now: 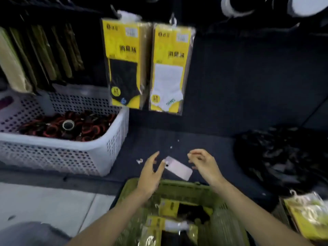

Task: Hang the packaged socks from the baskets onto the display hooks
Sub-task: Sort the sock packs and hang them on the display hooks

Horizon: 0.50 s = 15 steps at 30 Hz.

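Observation:
Two yellow sock packs hang side by side on the dark display wall: one with black socks (124, 63) and one with white socks (170, 68). Below me a green basket (184, 184) holds several more yellow sock packs (168, 226). Both my hands hover above the basket's far rim and hold nothing. My left hand (150, 173) has straight, spread fingers. My right hand (204, 164) has loosely curled fingers. A small pale card or phone (179, 168) lies on the dark surface between them.
A white perforated basket (110, 139) at the left holds red and black rings and a tape roll. A black plastic bag (284, 157) lies at the right. More yellow packs (308, 213) sit at the lower right. Flat packages hang at upper left (40, 54).

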Each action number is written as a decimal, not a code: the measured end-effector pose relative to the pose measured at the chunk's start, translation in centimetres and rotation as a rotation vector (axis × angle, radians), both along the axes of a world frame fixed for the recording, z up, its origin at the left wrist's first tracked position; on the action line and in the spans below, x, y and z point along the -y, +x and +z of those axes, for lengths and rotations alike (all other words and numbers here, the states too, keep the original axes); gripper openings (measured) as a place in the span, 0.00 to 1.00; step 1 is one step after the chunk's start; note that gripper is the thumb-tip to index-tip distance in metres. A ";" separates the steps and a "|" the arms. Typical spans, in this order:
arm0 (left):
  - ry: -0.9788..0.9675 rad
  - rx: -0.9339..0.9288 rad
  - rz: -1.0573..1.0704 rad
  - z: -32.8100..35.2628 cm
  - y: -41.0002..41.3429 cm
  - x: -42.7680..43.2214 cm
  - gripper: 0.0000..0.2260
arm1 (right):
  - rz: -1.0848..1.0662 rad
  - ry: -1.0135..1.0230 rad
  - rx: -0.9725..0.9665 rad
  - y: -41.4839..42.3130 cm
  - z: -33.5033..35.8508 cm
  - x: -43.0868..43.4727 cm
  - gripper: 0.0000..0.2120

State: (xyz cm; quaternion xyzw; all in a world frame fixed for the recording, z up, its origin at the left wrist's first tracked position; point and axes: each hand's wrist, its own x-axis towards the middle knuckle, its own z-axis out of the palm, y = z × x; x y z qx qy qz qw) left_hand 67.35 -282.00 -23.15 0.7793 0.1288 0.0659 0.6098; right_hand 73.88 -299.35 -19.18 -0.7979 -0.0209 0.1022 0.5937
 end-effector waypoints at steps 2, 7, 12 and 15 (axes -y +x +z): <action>-0.003 -0.121 -0.006 -4.8 -2.9 1.0 0.19 | 0.011 -0.093 -0.113 -2.9 -5.9 1.9 0.04; 0.070 -0.449 -0.107 -13.6 -7.9 0.5 0.15 | -0.081 -0.275 -0.435 -8.7 -16.8 7.3 0.12; 0.085 -0.641 -0.093 -17.1 -7.9 -0.9 0.25 | -0.236 -0.237 -0.650 -9.1 -20.4 9.7 0.18; 0.094 -0.646 -0.078 -17.8 -5.6 -0.5 0.27 | -0.293 -0.221 -0.687 -7.5 -21.3 9.7 0.29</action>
